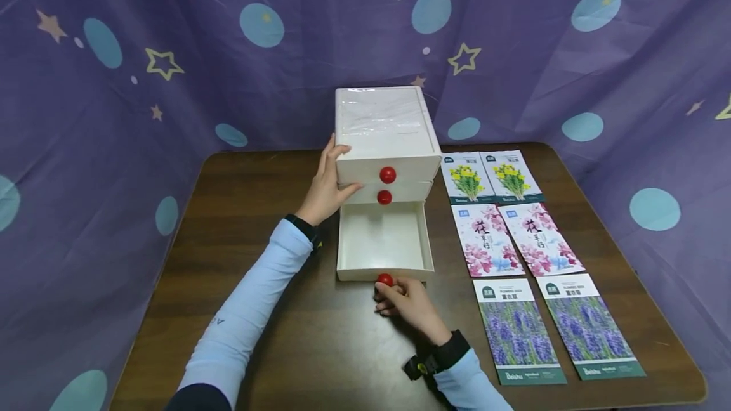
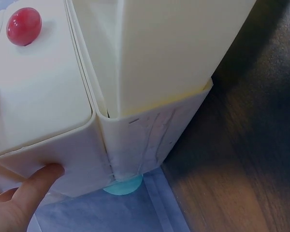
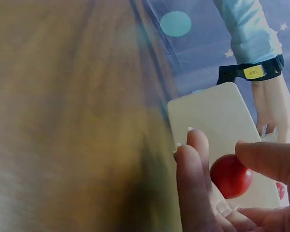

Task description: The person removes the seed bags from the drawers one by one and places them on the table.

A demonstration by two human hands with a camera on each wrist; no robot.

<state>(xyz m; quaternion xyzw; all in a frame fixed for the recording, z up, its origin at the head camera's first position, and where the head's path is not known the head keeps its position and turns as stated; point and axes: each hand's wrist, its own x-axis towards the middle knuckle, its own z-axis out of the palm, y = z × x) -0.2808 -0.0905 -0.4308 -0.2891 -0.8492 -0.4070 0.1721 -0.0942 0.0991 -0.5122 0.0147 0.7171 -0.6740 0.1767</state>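
A white three-drawer cabinet [image 1: 382,125] with red knobs stands at the back middle of the dark wooden table [image 1: 251,208]. Its bottom drawer [image 1: 382,269] is pulled out toward me and is empty. My left hand [image 1: 334,173] holds the cabinet's left side, fingers along the wall and thumb round the front corner. The left wrist view shows the thumb [image 2: 34,186] on the cabinet [image 2: 174,63] frame. My right hand [image 1: 387,287] pinches the bottom drawer's red knob [image 1: 385,280]. In the right wrist view the knob [image 3: 231,175] sits between thumb and fingers [image 3: 193,179].
Several flower seed packets lie in pairs right of the cabinet: yellow [image 1: 490,176], pink [image 1: 514,238], purple lavender [image 1: 556,332]. A purple curtain [image 1: 114,81] with stars and dots surrounds the table. Bare table shows to the left and in front.
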